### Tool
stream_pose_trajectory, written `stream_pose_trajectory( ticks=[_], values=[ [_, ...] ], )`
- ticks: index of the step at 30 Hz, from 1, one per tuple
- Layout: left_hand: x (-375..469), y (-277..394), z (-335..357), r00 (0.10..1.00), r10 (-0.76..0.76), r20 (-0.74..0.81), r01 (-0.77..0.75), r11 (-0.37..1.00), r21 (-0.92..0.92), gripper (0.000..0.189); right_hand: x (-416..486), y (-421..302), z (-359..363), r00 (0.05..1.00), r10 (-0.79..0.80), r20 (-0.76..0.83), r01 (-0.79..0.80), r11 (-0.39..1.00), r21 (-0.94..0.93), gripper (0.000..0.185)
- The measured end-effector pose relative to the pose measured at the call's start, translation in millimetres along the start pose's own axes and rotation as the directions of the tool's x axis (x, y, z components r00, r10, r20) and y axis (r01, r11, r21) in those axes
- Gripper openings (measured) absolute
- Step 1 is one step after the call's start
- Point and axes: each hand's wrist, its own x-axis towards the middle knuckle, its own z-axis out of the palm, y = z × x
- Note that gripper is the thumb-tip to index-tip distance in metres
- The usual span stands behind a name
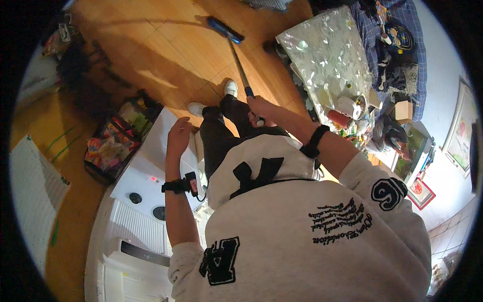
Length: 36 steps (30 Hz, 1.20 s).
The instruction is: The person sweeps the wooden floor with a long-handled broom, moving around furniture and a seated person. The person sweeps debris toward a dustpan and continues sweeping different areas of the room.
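My right hand is closed around the dark grip of a long-handled broom or mop. Its handle slants away past my white shoes. The blue head rests on the wood-toned tiled floor. A pale rounded piece, perhaps the handle's end, shows by the fingers of this hand. My left hand is raised beside my legs with loosely bent fingers and nothing visible in it. It hovers over or beside a white cabinet or appliance with small red lights. Black bands circle both wrists.
To the right stands a table with a grey leaf-patterned cover, crowded at its near end with a white pot and a red-brown container. Beyond it lies blue checked cloth. Colourful packages are heaped at left.
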Motion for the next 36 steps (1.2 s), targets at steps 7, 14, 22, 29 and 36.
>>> stream_pose_trajectory(
  ticks=[7, 14, 22, 29, 36],
  values=[
    [26, 13, 5, 0.994, 0.054, 0.092, -0.065, 0.991, 0.118, 0.032, -51, 17, -9, 0.996, -0.008, -0.085, 0.006, 1.000, -0.023, 0.028],
    [29, 27, 0, 0.998, 0.057, 0.040, -0.063, 0.983, 0.170, 0.031, -89, 38, -71, 0.930, -0.250, -0.270, 0.239, 0.968, -0.072, 0.035],
    [-3, -7, 0, 0.993, -0.107, 0.039, 0.100, 0.983, 0.151, 0.034, -10, 11, -143, 0.806, -0.369, -0.462, 0.347, 0.928, -0.136, 0.031],
    [-56, -68, -3, 0.952, 0.162, 0.260, -0.301, 0.649, 0.698, 0.036, 105, -25, -200, 0.511, -0.783, -0.354, 0.420, 0.587, -0.692, 0.030],
    [-57, -54, 6, 0.972, -0.227, 0.062, 0.214, 0.962, 0.167, 0.031, 85, -24, -152, 0.855, -0.437, -0.280, 0.446, 0.895, -0.037, 0.031]
  ],
)
